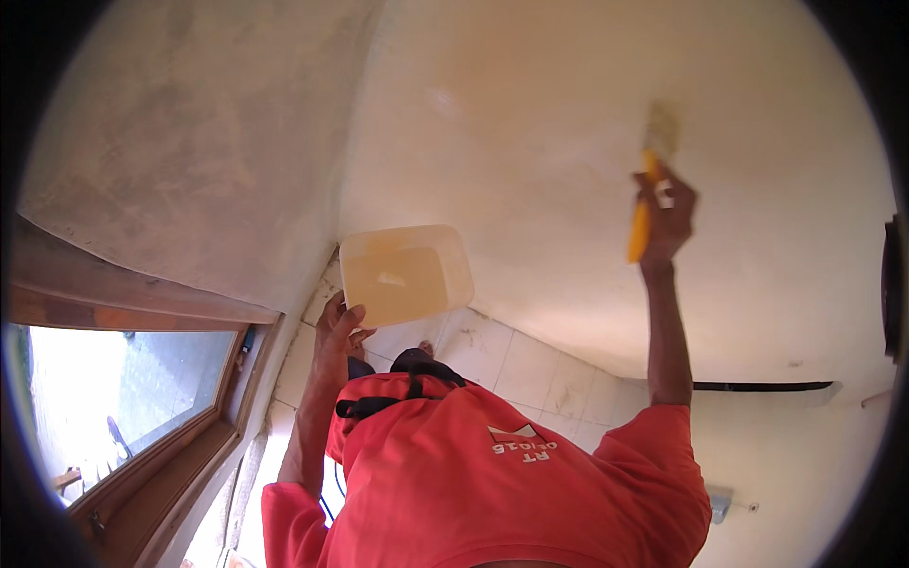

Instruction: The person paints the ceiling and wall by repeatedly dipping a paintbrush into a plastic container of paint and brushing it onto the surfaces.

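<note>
My right hand (666, 216) is raised at the right and closed round the yellow handle of a paintbrush (641, 222). The brush's bristles, smeared by motion, are up against the pale wall (549, 123); whether they press on it is hard to tell. Lower and to the left, my left hand (339, 322) grips the near left corner of a translucent plastic tub (456, 270), thumb over the rim and fingers underneath. The tub is tilted so its inside shows, with a shallow, pale yellowish liquid in it.
A greyer wall (189, 123) meets the pale one in a corner left of the tub. A wooden-framed window (161, 473) stands open at the lower left. White floor tiles (530, 369) lie below. A dark slot or bar (762, 386) runs along the wall at the right.
</note>
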Demonstrator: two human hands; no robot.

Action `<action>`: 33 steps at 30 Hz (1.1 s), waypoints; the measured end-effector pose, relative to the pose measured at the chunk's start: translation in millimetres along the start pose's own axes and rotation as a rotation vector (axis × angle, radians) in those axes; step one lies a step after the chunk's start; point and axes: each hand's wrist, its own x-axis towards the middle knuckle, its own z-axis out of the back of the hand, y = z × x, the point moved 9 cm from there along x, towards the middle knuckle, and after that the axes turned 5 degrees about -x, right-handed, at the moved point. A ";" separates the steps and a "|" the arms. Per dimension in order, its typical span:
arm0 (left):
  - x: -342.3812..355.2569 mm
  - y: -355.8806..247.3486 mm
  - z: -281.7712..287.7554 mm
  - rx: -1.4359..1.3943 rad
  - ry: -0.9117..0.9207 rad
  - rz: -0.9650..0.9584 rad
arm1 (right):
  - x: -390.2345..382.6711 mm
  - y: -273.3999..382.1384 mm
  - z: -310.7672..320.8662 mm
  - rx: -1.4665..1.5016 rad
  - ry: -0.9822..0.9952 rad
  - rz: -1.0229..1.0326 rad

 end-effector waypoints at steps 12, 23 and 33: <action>6.6 9.2 -3.7 0.038 0.071 0.025 | -4.0 31.7 -27.0 0.321 0.169 0.028; 6.1 17.2 -7.9 0.028 0.071 0.027 | -1.4 86.4 -83.6 0.043 0.211 -0.013; -1.4 11.6 3.0 0.050 0.032 0.016 | 85.7 89.3 -57.0 0.363 0.024 0.056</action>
